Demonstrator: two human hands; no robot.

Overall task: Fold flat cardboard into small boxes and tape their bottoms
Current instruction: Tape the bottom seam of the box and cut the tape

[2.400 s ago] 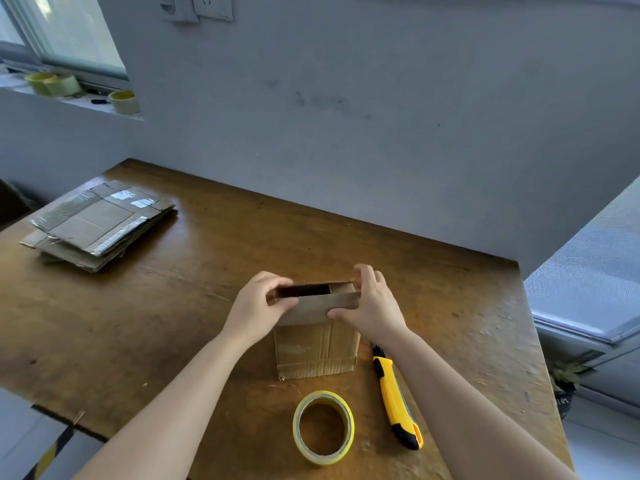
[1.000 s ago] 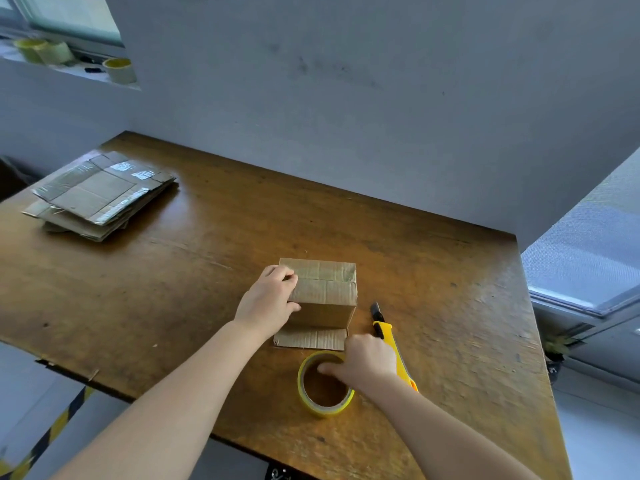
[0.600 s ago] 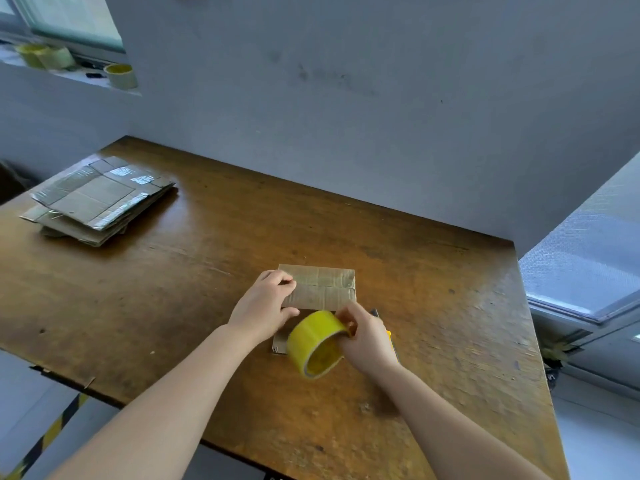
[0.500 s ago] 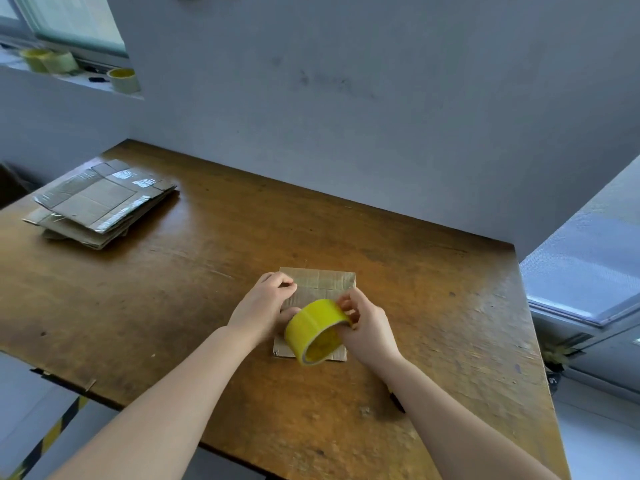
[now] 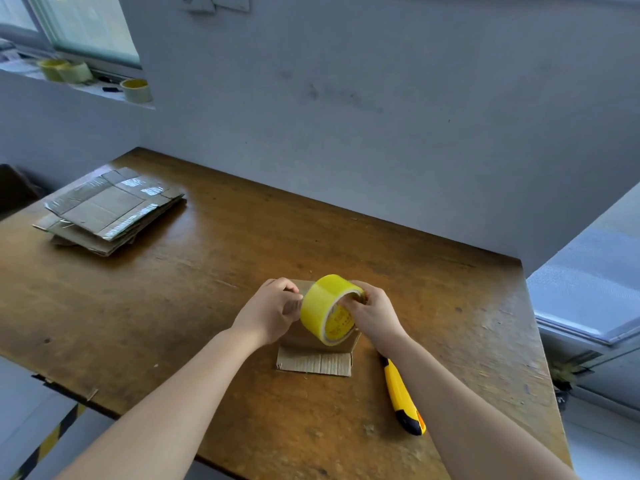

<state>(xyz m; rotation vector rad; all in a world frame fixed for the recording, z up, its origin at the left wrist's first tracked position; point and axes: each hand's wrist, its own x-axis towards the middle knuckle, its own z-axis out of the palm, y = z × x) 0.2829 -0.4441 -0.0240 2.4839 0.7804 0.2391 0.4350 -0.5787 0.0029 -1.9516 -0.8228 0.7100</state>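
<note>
Tape [image 5: 327,308] is hovering over the box [image 5: 315,358] on the table [image 5: 207,289]: our right hand [image 5: 375,315] is gripping its core, left hand [image 5: 268,311] seemingly pinching its end. We are aiming for a straight, taut pull.

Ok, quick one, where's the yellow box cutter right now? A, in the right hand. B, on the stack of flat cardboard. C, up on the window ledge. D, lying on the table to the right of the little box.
D: the box cutter lies flat on the table to the right of the box, while the right hand grips the tape roll instead.
</note>
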